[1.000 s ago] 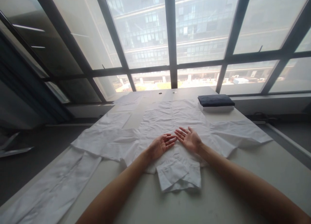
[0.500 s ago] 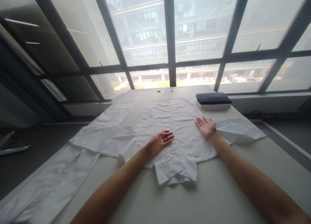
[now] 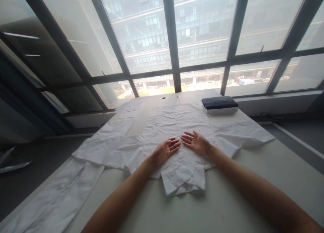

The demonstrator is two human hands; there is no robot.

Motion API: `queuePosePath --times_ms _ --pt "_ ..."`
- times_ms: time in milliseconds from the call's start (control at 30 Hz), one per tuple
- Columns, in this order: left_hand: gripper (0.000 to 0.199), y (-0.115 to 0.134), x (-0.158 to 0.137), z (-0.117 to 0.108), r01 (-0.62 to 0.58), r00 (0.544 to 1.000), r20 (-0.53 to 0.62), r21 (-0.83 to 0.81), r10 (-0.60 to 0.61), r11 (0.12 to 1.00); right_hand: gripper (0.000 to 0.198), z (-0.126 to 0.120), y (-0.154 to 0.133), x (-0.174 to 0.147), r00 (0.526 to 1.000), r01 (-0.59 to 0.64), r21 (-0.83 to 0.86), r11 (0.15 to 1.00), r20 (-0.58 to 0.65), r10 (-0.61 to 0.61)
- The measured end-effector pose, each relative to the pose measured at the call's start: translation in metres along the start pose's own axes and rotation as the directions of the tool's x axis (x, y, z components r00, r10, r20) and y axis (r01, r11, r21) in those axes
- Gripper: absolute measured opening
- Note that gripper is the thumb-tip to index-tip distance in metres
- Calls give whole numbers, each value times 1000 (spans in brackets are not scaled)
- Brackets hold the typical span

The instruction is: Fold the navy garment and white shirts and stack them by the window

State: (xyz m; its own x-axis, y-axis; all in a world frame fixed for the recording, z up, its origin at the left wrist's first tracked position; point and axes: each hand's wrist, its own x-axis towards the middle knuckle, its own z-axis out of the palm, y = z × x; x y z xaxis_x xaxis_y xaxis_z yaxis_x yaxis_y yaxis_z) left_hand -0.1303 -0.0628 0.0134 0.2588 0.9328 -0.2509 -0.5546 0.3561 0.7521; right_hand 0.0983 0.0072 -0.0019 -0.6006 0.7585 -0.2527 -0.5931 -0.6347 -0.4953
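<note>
A white long-sleeved shirt [image 3: 172,120] lies spread on the white table [image 3: 162,212], its collar end toward me and its sleeves out to both sides. Over the middle of the shirt is my left hand [image 3: 166,150], palm up with fingers stretched out and holding nothing. My right hand [image 3: 196,142] is close beside it, also palm up and open, its fingertips almost meeting those of the left. Whether either hand touches the cloth I cannot tell.
A stack of folded dark blue and white cloth [image 3: 219,103] sits at the far right of the table. More white cloth [image 3: 55,196] lies along the left edge. White sheets [image 3: 129,106] are at the back left. Large windows [image 3: 141,30] rise behind the table.
My right hand has moved left from the shirt's right side to its middle, beside my left hand. The left hand has stayed almost in place. The camera view has tilted slightly.
</note>
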Motion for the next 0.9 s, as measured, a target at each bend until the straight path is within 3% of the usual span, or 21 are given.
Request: queuePosePath --times_ms 100,200,400,900 --pt "23 -1 2 -3 -2 1000 2 -1 2 1000 46 -12 -17 3 997 20 36 999 -74 -17" --pt "24 -2 2 -3 0 1000 -7 8 0 1000 44 -24 -39 3 982 121 91 989 -158 -106" --pt "26 -1 0 0 3 1000 -25 10 -3 1000 42 -39 -56 4 891 364 104 926 -329 -313" --pt "22 0 -1 3 0 1000 -24 20 0 1000 40 -41 -51 7 899 375 89 923 -280 -338"
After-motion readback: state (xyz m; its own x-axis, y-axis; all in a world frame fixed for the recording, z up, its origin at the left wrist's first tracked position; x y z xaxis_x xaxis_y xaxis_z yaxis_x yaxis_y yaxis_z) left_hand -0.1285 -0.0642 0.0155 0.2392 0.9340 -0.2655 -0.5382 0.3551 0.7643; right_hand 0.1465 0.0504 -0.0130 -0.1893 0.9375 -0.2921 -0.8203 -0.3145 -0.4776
